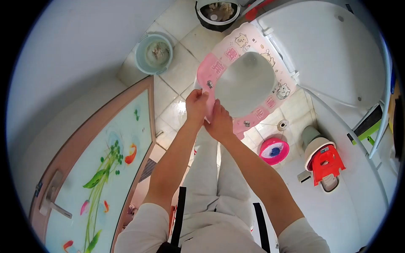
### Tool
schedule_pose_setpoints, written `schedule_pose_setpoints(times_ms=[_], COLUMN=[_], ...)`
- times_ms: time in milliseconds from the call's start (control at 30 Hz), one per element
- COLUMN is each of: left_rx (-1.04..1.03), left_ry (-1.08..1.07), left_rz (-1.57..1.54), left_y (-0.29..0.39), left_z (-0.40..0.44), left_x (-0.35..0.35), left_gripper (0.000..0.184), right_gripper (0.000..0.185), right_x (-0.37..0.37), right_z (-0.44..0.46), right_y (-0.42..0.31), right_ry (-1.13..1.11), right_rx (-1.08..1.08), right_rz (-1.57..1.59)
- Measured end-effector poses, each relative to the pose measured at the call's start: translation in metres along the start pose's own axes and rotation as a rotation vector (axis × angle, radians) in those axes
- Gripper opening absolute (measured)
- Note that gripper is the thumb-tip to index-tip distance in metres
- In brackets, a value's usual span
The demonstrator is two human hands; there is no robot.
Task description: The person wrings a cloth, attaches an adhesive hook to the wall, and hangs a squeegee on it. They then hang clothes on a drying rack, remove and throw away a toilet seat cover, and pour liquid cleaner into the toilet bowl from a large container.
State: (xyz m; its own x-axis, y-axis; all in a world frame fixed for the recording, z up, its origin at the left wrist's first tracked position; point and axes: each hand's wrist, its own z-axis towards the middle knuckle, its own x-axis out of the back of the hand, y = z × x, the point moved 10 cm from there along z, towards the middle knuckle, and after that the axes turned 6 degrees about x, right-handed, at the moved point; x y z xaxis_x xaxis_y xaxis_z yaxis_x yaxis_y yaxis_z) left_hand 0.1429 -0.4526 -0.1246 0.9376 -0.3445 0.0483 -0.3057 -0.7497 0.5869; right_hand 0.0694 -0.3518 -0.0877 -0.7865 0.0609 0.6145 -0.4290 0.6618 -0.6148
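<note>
A pink seat cover (pixel 231 54) with cartoon prints and characters lies around the rim of a toilet bowl (pixel 247 84). The white lid (pixel 325 46) stands raised at the upper right. At the cover's front edge, my left hand (pixel 197 105) has its fingers closed on the pink material. My right hand (pixel 219 121) is beside it, fingers curled over the same front part of the cover. The fingertips of both hands are partly hidden.
A door (pixel 105 168) with a painted glass panel is at the left. On the tiled floor are a light blue bucket (pixel 154 54), a waste bin (pixel 217 14) and a pink basin (pixel 274 151). A red stool (pixel 328 164) sits by buckets at the right.
</note>
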Motion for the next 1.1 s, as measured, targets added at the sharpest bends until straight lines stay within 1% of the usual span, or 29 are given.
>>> schedule_pose_setpoints(times_ms=[67, 100, 167, 200, 233, 300, 367, 433, 567, 667, 700, 733, 767, 800, 833, 867, 900, 967, 1000, 1033, 1067, 1100], left_rx=[-0.019, -0.051, -0.107, -0.884, -0.801, -0.642, -0.480, -0.324, -0.363, -0.354, -0.356, -0.355, -0.308, -0.340, -0.379, -0.344, -0.306, -0.262, -0.269, -0.276, -0.238, -0.240], left_ry=[-0.023, -0.010, 0.022, 0.156, 0.248, 0.418, 0.268, 0.129, 0.131, 0.160, 0.182, 0.206, 0.229, 0.273, 0.323, 0.334, 0.328, 0.310, 0.305, 0.303, 0.299, 0.270], left_rz=[0.008, 0.127, 0.352, 0.698, 0.688, 0.669, 0.502, 0.336, 0.343, 0.363, 0.373, 0.385, 0.385, 0.373, 0.371, 0.375, 0.381, 0.413, 0.432, 0.449, 0.453, 0.400], left_y=[0.007, 0.015, 0.023, 0.064, 0.060, 0.055, 0.043, 0.035, 0.043, 0.041, 0.037, 0.032, 0.020, 0.007, 0.001, -0.001, 0.001, -0.005, -0.009, -0.007, -0.013, -0.015], left_z=[-0.002, -0.004, -0.013, -0.040, -0.040, -0.044, -0.035, -0.031, -0.035, -0.035, -0.027, -0.016, -0.003, -0.002, 0.000, 0.001, -0.001, -0.004, 0.004, 0.012, 0.016, 0.020], left_x=[-0.001, 0.002, 0.007, -0.002, 0.007, 0.016, 0.013, 0.010, 0.008, 0.012, 0.016, 0.021, 0.024, 0.025, 0.029, 0.030, 0.028, 0.025, 0.027, 0.029, 0.030, 0.027], left_gripper=[0.016, 0.018, 0.022, 0.035, 0.039, 0.046, 0.041, 0.036, 0.034, 0.032, 0.032, 0.031, 0.030, 0.031, 0.032, 0.034, 0.035, 0.037, 0.037, 0.037, 0.037, 0.039], right_gripper=[0.050, 0.043, 0.024, 0.021, 0.018, 0.018, 0.017, 0.017, 0.018, 0.015, 0.014, 0.014, 0.013, 0.016, 0.022, 0.027, 0.027, 0.026, 0.023, 0.021, 0.021, 0.020], right_x=[-0.005, -0.002, 0.030, 0.038, 0.051, 0.068, 0.076, 0.086, 0.095, 0.102, 0.110, 0.123, 0.145, 0.190, 0.222, 0.254, 0.256, 0.256, 0.269, 0.278, 0.289, 0.302], right_z=[0.005, 0.010, 0.018, 0.025, 0.030, 0.031, 0.026, 0.025, 0.017, 0.014, 0.010, 0.004, -0.015, -0.031, -0.039, -0.046, -0.051, -0.043, -0.040, -0.030, -0.030, -0.032], right_y=[0.014, 0.025, 0.060, 0.064, 0.057, 0.039, 0.035, 0.028, 0.018, 0.016, 0.043, 0.088, 0.145, 0.142, 0.143, 0.143, 0.141, 0.113, 0.093, 0.080, 0.071, 0.069], right_ry=[0.036, 0.054, 0.292, 0.211, 0.134, 0.051, -0.004, -0.006, -0.033, 0.005, 0.050, 0.092, 0.238, 0.384, 0.326, 0.259, 0.263, 0.267, 0.355, 0.330, 0.312, 0.304], right_rx=[-0.061, -0.087, -0.059, -0.111, -0.164, -0.149, -0.136, -0.110, -0.142, -0.108, -0.231, -0.354, -0.321, -0.506, -0.428, -0.360, -0.398, -0.456, -0.446, -0.373, -0.320, -0.271], right_rz=[0.028, 0.037, 0.255, 0.356, 0.458, 0.414, 0.395, 0.376, 0.344, 0.318, 0.288, 0.258, 0.659, 0.817, 0.957, 1.098, 1.041, 0.948, 0.938, 0.884, 0.814, 0.732])
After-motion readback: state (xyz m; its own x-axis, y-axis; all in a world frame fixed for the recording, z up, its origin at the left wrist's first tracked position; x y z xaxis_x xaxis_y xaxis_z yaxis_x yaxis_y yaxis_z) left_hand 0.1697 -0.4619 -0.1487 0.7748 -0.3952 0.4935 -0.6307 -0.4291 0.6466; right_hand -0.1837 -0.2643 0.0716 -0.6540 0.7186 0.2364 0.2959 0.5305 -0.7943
